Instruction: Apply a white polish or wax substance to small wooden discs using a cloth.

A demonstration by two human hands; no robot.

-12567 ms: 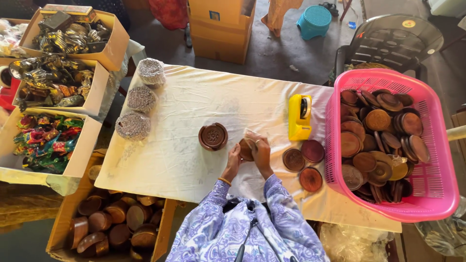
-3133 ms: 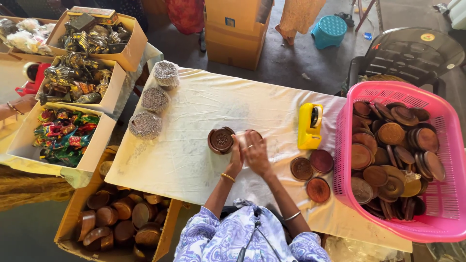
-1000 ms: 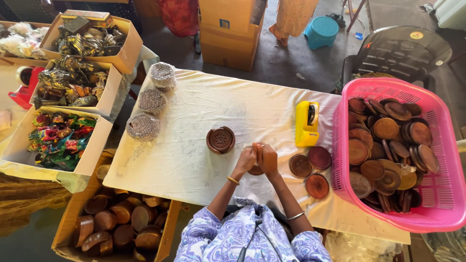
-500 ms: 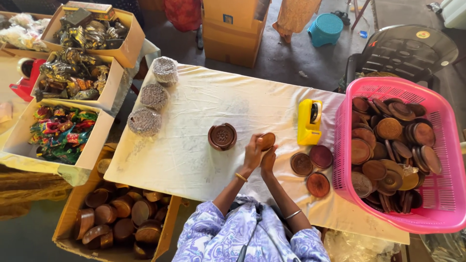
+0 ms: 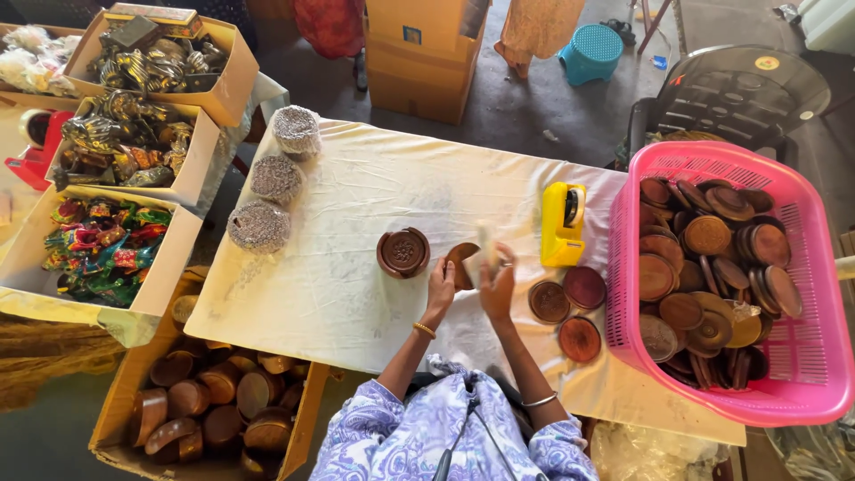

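Brown wooden disc (image 5: 460, 264) sat between both hands above the white-covered table (image 5: 356, 223). Left hand (image 5: 441, 287) grasped the disc's lower left edge; right hand (image 5: 497, 287) pinched a pale strip (image 5: 487, 248) against its right side. Round lidded wooden box (image 5: 403, 252) lay just left of the hands. Three loose discs (image 5: 566, 307) lay to the right, beside the yellow tape dispenser (image 5: 563, 224). Pink basket (image 5: 802, 392) of similar discs stood at the table's right end.

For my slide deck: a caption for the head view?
Both hands hold a brown wooden disc over a white-clothed table.
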